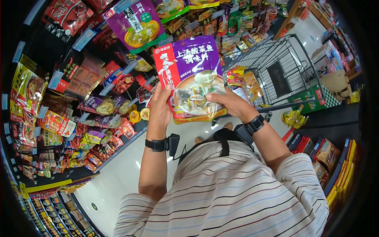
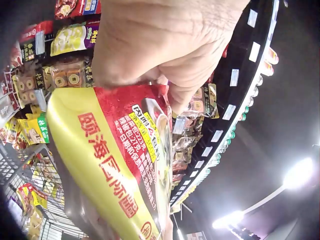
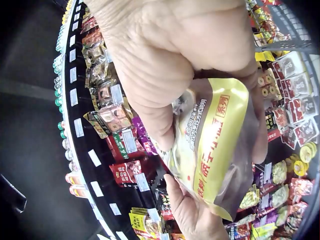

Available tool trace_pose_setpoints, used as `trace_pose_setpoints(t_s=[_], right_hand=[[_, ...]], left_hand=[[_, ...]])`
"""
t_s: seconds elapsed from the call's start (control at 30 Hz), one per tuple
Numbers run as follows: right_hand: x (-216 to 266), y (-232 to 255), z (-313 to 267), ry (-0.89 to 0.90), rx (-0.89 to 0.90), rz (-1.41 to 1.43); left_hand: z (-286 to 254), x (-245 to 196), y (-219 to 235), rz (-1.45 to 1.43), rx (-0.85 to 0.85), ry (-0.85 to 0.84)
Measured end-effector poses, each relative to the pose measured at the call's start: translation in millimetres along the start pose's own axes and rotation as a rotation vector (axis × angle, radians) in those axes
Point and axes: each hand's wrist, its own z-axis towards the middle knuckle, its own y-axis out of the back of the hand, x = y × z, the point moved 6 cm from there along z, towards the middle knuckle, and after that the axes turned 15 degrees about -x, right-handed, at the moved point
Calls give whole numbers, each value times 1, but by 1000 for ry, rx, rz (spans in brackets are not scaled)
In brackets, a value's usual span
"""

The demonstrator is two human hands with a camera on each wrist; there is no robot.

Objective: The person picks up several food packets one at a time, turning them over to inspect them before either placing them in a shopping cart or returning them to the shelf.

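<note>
Shelf (image 1: 35, 41), biggest thing here, runs along the L & far side, hung w/ bright packs in rows. Shopping cart (image 1: 278, 79) stands to the R, wire sides, dark panel; a few yellow/red packs (image 1: 252, 85) lie in it, near its L edge.

Pouch (image 1: 193, 69) is held up in front of the person, btwn both hands, just L of the cart's L edge. It's glossy & upright, mostly purple, w/ a red band down its L edge and white Chinese text up top. Lower front: a big bowl pic (image 1: 195, 93), fish & greens in pale soup (a ladle pours over it). Base, per L wrist view, is yellow-gold w/ large red characters.

L grip (image 1: 160, 106): clamped on pouch's L edge, low. R grip (image 1: 233, 104): clamped on its R edge, thumb pressed on the bowl pic.

Smallest: white cartoon figure (image 1: 166, 65) on the red band; yellow label near the lower L corner.
</note>
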Motion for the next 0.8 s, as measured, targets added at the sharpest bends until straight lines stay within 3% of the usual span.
trace_pose_setpoints(t_s=[0.17, 0.37, 0.57, 0.8], right_hand=[[-10, -1, -4, -42, -4, -63], [-11, -11, -6, 42, 26, -149], [-6, -21, -16, -61, -37, -282], [-17, -23, -2, -26, 21, -233]], left_hand=[[-2, -11, 2, 21, -9, -72], [4, -18, 13, -51, -13, -30], [4, -29, 20, -99, -4, -49], [9, -31, 33, -144, -19, -30]])
